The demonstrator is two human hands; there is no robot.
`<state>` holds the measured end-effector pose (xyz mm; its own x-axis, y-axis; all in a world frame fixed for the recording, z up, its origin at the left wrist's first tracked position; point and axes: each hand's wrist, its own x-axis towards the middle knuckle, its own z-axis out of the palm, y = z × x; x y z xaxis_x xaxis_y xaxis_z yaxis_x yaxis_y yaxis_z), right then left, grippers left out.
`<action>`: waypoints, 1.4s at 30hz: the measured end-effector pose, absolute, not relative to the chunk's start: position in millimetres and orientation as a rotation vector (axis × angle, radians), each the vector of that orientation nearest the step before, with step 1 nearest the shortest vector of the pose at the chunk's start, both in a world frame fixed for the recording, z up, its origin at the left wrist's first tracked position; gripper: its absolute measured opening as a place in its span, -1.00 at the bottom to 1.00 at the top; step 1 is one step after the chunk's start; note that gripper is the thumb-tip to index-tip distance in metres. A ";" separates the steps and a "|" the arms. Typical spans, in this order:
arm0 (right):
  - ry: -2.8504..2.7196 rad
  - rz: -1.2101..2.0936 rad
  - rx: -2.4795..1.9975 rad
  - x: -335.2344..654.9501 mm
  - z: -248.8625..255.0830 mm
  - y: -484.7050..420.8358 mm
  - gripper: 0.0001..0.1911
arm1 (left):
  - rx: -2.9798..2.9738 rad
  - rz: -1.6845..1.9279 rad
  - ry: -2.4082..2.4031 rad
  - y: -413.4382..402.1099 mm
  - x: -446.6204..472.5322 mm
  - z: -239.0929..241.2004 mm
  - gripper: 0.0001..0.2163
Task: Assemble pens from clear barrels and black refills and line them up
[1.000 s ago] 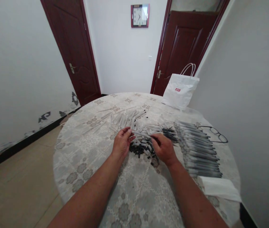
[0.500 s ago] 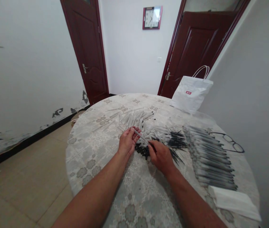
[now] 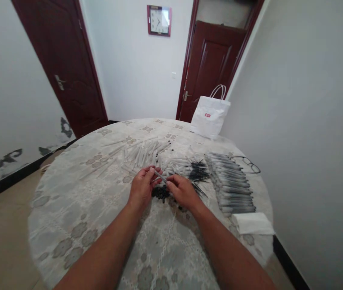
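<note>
Pinches a thin grey pen (image 3: 160,176) at one end with the left hand (image 3: 142,184) and at the other with the right hand (image 3: 183,192), near a heap of small black caps (image 3: 161,193) and in front of the white pen tubes (image 3: 142,154). Looks like fitting one pen together — next probably calls for holding it straight and pushing gently till snug.

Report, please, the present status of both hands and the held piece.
Left hand, right hand: both holding one slim grey tube. Tube: spanning the gap between them. Small black pieces: close by, not blocking.
</note>
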<state>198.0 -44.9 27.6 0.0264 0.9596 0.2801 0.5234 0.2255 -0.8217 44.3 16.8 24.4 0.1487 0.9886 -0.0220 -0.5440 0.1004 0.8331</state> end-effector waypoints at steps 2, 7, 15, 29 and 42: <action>-1.754 0.425 -1.424 200.4 34.9 -47.7 -0.82 | 0.901 1.197 0.706 11.5 46.4 27.8 -0.67; -1.956 0.145 -1.540 213.3 51.6 -53.7 -0.87 | 1.105 1.115 0.745 3.4 46.5 33.0 -0.67; -2.033 -0.217 -1.854 305.7 93.1 -74.2 -0.88 | 1.130 1.126 0.886 10.0 43.6 28.2 -0.63; -1.870 -0.504 -2.453 435.0 71.7 -65.8 -0.75 | 1.291 1.135 1.031 17.1 39.7 23.6 -0.68; -1.667 -0.513 -2.385 416.0 58.7 -66.6 -0.70 | 1.254 1.178 1.070 17.4 39.7 24.1 -0.74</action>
<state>416.0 -66.6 58.7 0.3094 0.8704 0.3829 0.9351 -0.3517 0.0441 39.7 17.4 24.1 0.1120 0.9928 0.0433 -0.0517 -0.0376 0.9980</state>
